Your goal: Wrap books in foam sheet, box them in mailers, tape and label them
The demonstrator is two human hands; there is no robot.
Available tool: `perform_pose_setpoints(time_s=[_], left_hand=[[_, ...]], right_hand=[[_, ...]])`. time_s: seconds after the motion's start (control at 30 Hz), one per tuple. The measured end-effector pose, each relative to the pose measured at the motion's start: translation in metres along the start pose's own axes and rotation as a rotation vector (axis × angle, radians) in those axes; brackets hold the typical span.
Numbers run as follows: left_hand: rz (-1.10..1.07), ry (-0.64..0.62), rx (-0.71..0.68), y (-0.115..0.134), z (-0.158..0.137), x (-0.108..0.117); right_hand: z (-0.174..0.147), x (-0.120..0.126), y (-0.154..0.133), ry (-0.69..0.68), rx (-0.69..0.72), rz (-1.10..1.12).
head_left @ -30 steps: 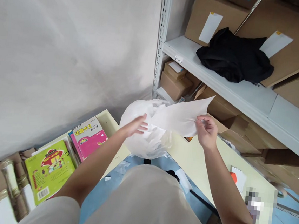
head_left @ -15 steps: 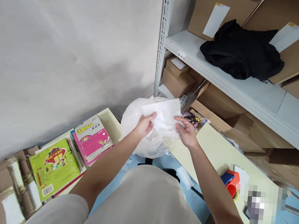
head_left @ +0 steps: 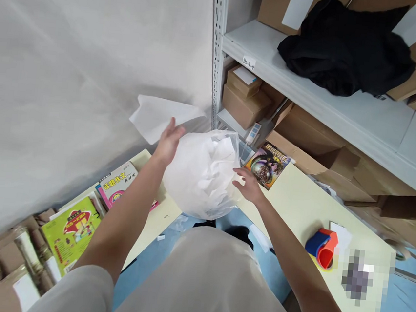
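My left hand [head_left: 170,141] is out to the left, its fingers closed on a white sheet of paper [head_left: 162,115] that spreads flat in front of the wall. Below and right of it, a translucent white plastic bag [head_left: 184,173] stands open, filled with crumpled white paper [head_left: 222,164]. Beside the bag's right rim, my right hand [head_left: 248,184] holds nothing, its fingers apart. Just past that hand, a dark-covered book [head_left: 269,164] lies on the pale table [head_left: 291,203].
Stacked books, a pink one [head_left: 119,184] and a green one [head_left: 71,233], lie at left. A red and blue tape dispenser [head_left: 322,248] sits on the right table. A grey shelf [head_left: 310,85] carries a black cloth [head_left: 346,51] and cartons, with an open carton [head_left: 312,141] below.
My left hand has swung left with the white sheet, away from the bag. My right hand has let go of the sheet and dropped slightly to the bag's right side, uncovering the crumpled paper.
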State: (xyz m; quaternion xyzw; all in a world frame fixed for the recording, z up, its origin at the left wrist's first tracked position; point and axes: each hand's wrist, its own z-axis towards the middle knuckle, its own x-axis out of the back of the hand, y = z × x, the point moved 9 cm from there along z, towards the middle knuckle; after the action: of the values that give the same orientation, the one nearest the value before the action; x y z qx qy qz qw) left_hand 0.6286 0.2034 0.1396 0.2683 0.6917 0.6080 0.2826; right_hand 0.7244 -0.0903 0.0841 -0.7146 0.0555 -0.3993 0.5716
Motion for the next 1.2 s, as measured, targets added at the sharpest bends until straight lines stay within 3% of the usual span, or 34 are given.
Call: perform_pose_setpoints(time_s=[0.2, 0.3, 0.37, 0.43, 0.53, 0.73, 0.87, 1.0, 1.1, 1.2], left_hand=[[0.476, -0.568, 0.182, -0.053, -0.049, -0.053], [0.646, -0.737, 0.226, -0.073, -0.068, -0.056], [0.689, -0.844, 0.206, -0.077, -0.080, -0.060], [0.701, -0.931, 0.153, -0.073, -0.091, -0.067], [0.753, -0.928, 0.027, -0.059, -0.098, -0.078], [1.015, -0.755, -0.157, -0.043, -0.092, -0.095], [0.998, -0.622, -0.356, -0.007, -0.085, -0.102], [0.983, -0.556, -0.476, 0.032, -0.087, -0.117], [0.885, -0.411, -0.493, 0.052, -0.083, -0.124], [0.713, -0.232, -0.383, 0.046, -0.069, -0.121]], right_hand=[[0.009, -0.109, -0.053, -0.405, 0.322, -0.353], [0.011, -0.133, -0.060, -0.521, 0.331, -0.381], [0.017, -0.119, -0.064, -0.424, 0.311, -0.286], [0.024, -0.089, -0.068, -0.240, 0.299, -0.107], [0.030, -0.051, -0.076, -0.067, 0.283, 0.173], [0.042, -0.019, -0.112, -0.054, 0.226, 0.465], [0.039, 0.023, -0.134, 0.051, 0.173, 0.596], [0.029, 0.061, -0.151, 0.091, 0.189, 0.443], [0.022, 0.093, -0.157, 0.251, 0.214, 0.282], [0.007, 0.138, -0.158, 0.492, 0.281, 0.359]])
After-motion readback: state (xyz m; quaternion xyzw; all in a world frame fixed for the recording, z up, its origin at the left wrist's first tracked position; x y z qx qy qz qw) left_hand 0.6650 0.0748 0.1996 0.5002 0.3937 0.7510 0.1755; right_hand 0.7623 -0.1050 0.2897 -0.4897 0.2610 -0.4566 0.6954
